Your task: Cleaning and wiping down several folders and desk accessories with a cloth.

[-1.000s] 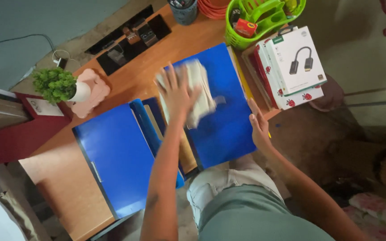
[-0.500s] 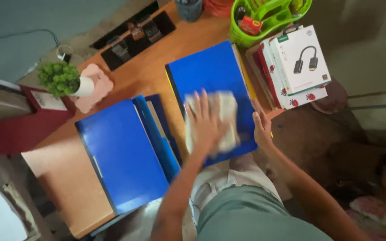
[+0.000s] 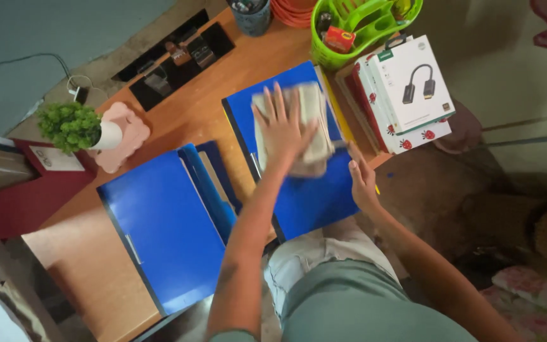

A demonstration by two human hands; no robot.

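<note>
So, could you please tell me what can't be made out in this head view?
- Cloth: middle hidden under the left hand.
- Blue folder: top face partly covered by cloth and hand.
- Right hand: whether it presses the folder's edge is unclear.
- Green basket: cut off by the top edge.
- Pen cup: contents too small.

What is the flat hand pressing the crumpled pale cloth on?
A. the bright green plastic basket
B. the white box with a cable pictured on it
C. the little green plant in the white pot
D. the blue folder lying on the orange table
D: the left hand lies flat on the crumpled pale cloth, which rests on the blue folder lying on the orange table.
</note>
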